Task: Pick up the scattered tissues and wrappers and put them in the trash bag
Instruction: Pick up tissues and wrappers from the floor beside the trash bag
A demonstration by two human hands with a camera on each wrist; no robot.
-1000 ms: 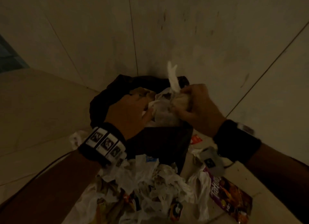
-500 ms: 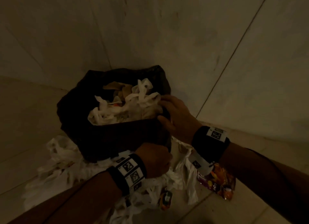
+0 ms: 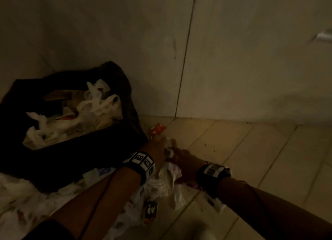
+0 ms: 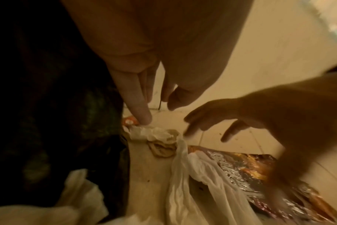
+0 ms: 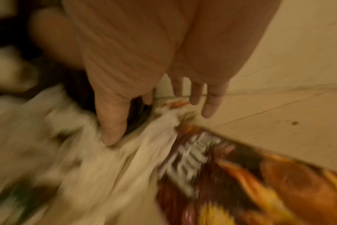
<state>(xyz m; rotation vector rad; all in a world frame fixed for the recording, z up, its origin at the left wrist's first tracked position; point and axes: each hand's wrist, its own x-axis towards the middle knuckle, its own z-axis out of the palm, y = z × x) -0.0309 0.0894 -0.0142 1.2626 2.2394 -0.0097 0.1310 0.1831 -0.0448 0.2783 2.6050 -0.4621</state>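
Both hands spread, holding nothing — left hand (image 3: pixel 156 146) fingertip touched crumpled tissue (image 4: pixel 156 134) on floor beside trash bag (image 3: pixel 75 150); right hand (image 3: pixel 181 160) near. I judged: gather tissue fully before lifting.

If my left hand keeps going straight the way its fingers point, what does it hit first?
Most likely the crumpled tissue: the left hand has a fingertip already at its edge. Just beyond lies a small red wrapper, then the wall. Depth is hard to judge in this dim light.
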